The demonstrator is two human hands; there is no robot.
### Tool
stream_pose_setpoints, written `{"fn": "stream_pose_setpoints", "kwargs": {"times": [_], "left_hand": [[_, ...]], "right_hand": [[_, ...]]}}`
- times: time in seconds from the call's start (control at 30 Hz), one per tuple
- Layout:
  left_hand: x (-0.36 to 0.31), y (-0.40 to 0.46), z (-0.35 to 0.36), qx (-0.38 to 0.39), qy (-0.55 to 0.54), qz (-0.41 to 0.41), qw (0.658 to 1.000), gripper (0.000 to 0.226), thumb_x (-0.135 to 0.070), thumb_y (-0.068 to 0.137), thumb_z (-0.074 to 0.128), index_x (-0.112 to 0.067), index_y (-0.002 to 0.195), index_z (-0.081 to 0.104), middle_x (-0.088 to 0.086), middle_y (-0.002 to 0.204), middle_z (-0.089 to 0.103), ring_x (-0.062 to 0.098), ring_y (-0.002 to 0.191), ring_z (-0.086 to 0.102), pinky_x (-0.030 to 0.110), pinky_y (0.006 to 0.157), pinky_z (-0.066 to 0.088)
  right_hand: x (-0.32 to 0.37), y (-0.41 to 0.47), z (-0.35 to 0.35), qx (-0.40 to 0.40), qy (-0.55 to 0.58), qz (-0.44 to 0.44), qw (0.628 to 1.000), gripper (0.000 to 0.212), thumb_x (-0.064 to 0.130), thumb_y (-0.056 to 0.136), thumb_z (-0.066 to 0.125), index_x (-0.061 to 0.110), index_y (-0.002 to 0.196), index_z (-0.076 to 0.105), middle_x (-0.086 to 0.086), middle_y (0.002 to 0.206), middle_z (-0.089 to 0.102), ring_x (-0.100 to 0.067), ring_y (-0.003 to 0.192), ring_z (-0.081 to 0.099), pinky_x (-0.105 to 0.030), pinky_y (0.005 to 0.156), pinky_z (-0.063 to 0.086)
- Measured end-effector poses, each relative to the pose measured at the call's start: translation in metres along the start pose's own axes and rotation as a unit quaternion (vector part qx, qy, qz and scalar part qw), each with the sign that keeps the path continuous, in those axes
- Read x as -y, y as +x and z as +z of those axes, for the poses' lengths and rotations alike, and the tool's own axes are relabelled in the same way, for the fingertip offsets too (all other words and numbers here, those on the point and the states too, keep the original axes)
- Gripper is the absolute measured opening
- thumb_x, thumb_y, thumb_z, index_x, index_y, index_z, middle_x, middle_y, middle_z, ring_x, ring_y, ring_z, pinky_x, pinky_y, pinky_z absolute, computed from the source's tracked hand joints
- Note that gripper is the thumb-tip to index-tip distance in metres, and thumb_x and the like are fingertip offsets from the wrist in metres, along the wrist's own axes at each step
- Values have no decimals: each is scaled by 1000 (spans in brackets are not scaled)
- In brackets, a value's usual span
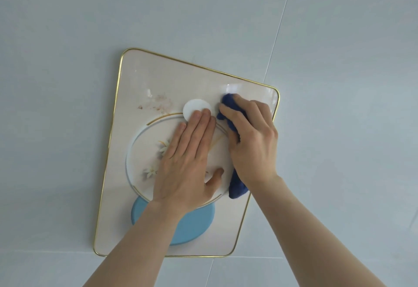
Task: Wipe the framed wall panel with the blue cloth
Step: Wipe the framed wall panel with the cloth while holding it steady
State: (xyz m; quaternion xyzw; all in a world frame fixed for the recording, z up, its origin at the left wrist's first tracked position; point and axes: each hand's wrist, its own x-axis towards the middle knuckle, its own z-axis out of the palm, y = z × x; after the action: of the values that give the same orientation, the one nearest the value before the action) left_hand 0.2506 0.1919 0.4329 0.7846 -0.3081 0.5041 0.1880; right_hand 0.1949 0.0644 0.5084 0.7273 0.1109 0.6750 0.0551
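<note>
A gold-framed wall panel [126, 105] hangs on a pale tiled wall. It shows a white circle, a large ring with small flowers and a light blue disc. Brownish smudges [156, 103] mark its upper left area. My right hand [253, 141] presses a dark blue cloth [228, 107] against the panel's upper right part; a tail of the cloth hangs below my wrist. My left hand [190, 162] lies flat on the middle of the panel, fingers together and pointing up, holding nothing.
Pale grey wall tiles [339, 60] surround the panel, with thin grout lines running up to the right and along the bottom.
</note>
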Motion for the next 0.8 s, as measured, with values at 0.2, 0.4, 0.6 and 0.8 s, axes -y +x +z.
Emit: {"fn": "stream_pose_setpoints", "kwargs": {"times": [0.2, 0.4, 0.6, 0.8], "left_hand": [[1, -1, -2, -2, -3, 4, 1000, 106, -54, 88, 60, -8, 165, 4, 7, 176, 1, 21, 163, -1, 45, 132, 14], [-2, -1, -13, 13, -19, -6, 1000, 108, -51, 87, 67, -9, 165, 6, 7, 176, 3, 21, 163, 0, 45, 132, 16], [-1, -3, -35, 43, -49, 13, 998, 104, -54, 89, 65, -10, 165, 8, 6, 176, 3, 20, 163, 0, 44, 132, 13], [22, -24, -58, -31, -92, -10, 995, 90, -47, 94, 63, -17, 165, 16, 2, 176, 11, 18, 163, 5, 42, 133, 7]], "right_hand": [[-9, -36, -18, 23, -10, 8, 1000, 41, -14, 80, 66, 11, 110, 78, -5, 122, 73, -31, 100, 65, -40, 71, 57], [0, -42, -31, 74, -11, 55, 996, 40, -12, 77, 69, 15, 104, 79, 2, 113, 75, -27, 95, 65, -34, 71, 56], [13, -42, -62, 202, 14, 195, 960, 30, -1, 80, 75, 21, 99, 80, 0, 86, 71, -27, 73, 62, -31, 63, 49], [38, -17, -73, 85, 198, 438, 873, 23, 13, 84, 78, 30, 99, 78, 12, 90, 78, -8, 84, 72, -30, 82, 59]]}}
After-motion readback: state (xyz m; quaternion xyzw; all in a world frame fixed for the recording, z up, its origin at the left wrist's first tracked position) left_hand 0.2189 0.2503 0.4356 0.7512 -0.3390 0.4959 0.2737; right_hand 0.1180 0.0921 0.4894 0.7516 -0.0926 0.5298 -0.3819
